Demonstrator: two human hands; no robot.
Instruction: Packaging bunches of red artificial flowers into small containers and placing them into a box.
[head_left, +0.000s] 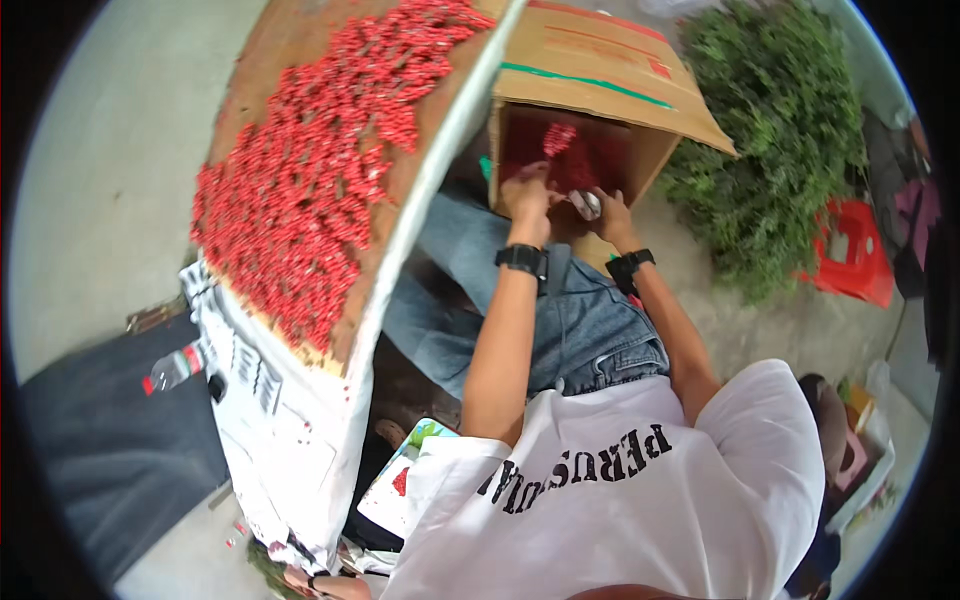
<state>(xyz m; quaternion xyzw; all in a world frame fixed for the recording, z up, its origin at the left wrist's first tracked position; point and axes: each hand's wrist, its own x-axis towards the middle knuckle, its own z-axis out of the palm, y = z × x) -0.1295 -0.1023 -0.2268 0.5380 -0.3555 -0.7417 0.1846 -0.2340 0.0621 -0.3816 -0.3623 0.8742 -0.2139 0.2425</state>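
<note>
Your white shirt [640, 500] fills the bottom, both arms reaching into the cardboard box [600, 90] past your knees. Left hand [528, 192] has its fingers curled on red bits inside; right hand [610, 212] grips a small silvery thing [587, 204]. Watch your elbow near the board's [300, 40] edge, a bump could scatter those red pieces [320, 180].

Both hands are reached into an open cardboard box [610, 90] lying on its side at the far middle. The left hand [527, 192] is set among red pieces inside; a small silvery object [587, 205] is gripped by the right hand [612, 212]. A tilted board [290, 40] covered with small red pieces [320, 170] is seen at left, green foliage [770, 140] at far right.
</note>
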